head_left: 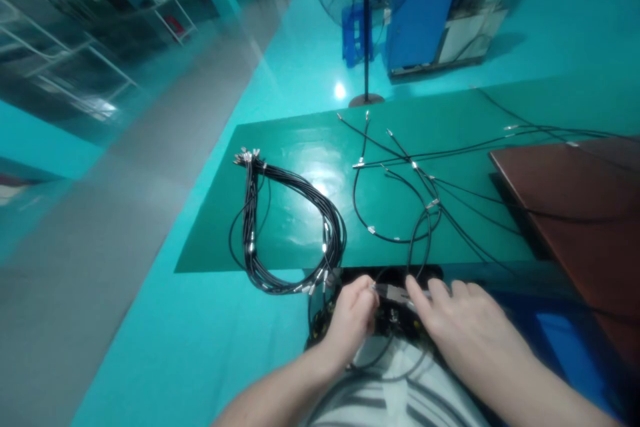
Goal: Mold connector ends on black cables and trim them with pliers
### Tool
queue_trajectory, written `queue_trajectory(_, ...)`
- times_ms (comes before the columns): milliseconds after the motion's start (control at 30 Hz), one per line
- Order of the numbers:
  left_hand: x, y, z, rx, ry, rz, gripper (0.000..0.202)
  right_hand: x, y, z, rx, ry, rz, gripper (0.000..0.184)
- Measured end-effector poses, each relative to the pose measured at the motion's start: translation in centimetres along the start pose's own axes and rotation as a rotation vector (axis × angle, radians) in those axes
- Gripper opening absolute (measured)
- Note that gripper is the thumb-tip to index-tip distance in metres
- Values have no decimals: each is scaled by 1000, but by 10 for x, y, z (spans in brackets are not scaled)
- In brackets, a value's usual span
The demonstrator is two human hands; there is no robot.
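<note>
My left hand is closed in a pinch at the table's near edge, gripping the end of a black cable whose small metal tip just shows at the fingertips. My right hand is wrapped round a pair of pliers. The pliers' jaws point left and meet the cable end at my left fingertips; whether they bite on it is too blurred to tell. Below my hands, loops of black cable hang over my lap. A tied bundle of black cables with metal ends lies ahead and to the left, overhanging the near edge.
Several loose black cables with metal fittings lie across the green tabletop. A brown board sits at the right. Beyond the table stand a fan, a blue stool and a blue machine.
</note>
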State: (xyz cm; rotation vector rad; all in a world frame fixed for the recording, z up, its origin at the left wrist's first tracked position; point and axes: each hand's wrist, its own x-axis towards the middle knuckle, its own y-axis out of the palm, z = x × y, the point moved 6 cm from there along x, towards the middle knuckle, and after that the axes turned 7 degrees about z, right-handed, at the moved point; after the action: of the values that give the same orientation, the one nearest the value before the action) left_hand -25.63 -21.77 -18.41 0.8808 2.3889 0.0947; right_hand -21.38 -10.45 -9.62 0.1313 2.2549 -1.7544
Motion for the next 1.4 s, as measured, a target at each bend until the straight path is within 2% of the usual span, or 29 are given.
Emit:
queue_trajectory(200,-2,-6,-2,199,32,49,21,9,15,-12,312,-115,229,28)
queue_trajectory(433,-3,-5,-1,219,3,93,16,16,14,-25,685,-252,379,16)
queue_trajectory(533,-4,-4,-1,226,-8,119,16,17,24,-24,922,-326,614,13)
queue_trajectory(633,-6,-1,-2,234,-25,178,16,14,39,-25,1150,-309,906,17)
queue_trajectory(767,-7,4,-1,194,-45,240,15,8,46,-24,1337,-280,1097,32)
queue_trajectory(800,-7,4,0,164,-48,229,15,7,46,-22,1330,-284,1090,33)
queue_trajectory(833,-6,4,0,125,-48,208,15,8,44,-21,1277,-281,1024,32)
queue_trajectory(900,-5,3,0,28,-47,145,15,12,38,-21,1019,-210,735,30)
queue_trajectory(1000,-1,3,-5,-63,-37,69,15,12,16,-24,472,2,244,36)
queue_trajectory(1067,0,4,-10,-61,-22,54,16,8,3,-19,227,75,60,41)
queue_trajectory(1200,2,1,-19,46,51,32,20,5,-12,-11,31,70,-114,43)
queue_trajectory(1300,2,-3,-22,122,106,31,21,6,-13,-10,-21,36,-138,45)
queue_trajectory(1400,2,-2,-20,104,109,92,19,5,-8,-8,-11,-27,-138,46)
